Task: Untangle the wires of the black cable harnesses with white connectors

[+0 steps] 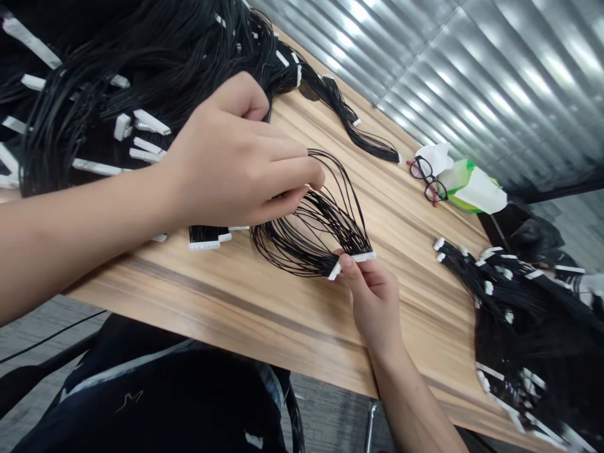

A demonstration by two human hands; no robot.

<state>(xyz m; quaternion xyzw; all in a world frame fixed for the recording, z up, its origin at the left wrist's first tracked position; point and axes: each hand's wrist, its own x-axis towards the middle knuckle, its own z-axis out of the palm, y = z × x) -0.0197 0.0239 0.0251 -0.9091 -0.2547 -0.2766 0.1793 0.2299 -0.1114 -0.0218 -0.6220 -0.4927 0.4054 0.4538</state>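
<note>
A looped wire harness (325,220) of thin black wires with white end connectors hangs between my two hands over the wooden table. My left hand (245,157) is closed over the wires at the upper left, its fingers curled; the exact grip is hidden under the hand. Between thumb and fingers, my right hand (372,292) pinches the harness at two white connectors (362,257), which stand at an angle to each other. Just below my left wrist, other white connectors (204,245) on black wires lie on the table.
A large heap of black wire harnesses (155,56) covers the left of the wooden table (292,327). Another pile (528,314) lies at the right. One bundle (349,119) stretches along the back edge, near eyeglasses (427,179) and a green tissue pack (472,185). Corrugated metal (448,63) rises behind.
</note>
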